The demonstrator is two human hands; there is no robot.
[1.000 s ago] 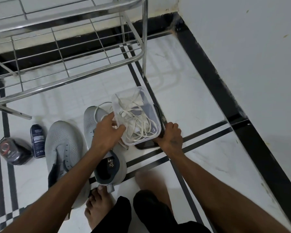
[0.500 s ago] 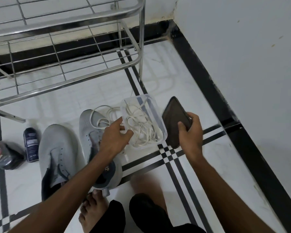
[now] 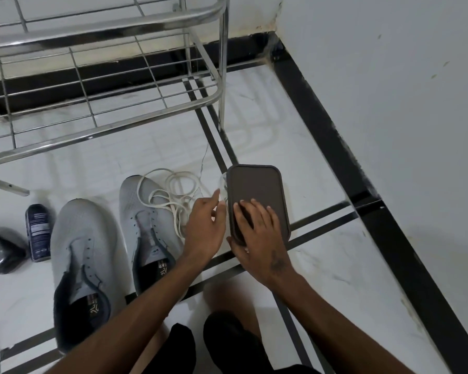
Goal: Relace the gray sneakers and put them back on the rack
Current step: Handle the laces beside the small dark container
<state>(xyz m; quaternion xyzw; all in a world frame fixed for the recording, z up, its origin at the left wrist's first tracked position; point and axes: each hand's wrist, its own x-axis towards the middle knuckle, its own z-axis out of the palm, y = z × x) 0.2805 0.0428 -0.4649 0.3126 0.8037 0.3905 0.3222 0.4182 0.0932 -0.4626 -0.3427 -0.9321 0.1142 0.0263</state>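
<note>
Pressing down on a dark brown lid [image 3: 257, 190], the right hand [image 3: 260, 233] lies with its fingers spread flat across the lid's near half and its thumb at the near-left corner, forearm reaching in from the lower right. Just left of the lid, the left hand [image 3: 204, 228] holds the side of the clear container [image 3: 223, 184] beneath it, fingers loosely bent against the wall; the two hands sit close together. Farther left of the lid, two gray sneakers [image 3: 149, 225] stand side by side on the tiled floor [image 3: 322, 252], unlaced, with white laces [image 3: 173, 193] coiled over the nearer one's toe. Beyond the lid stands the steel rack [image 3: 100, 63].
</note>
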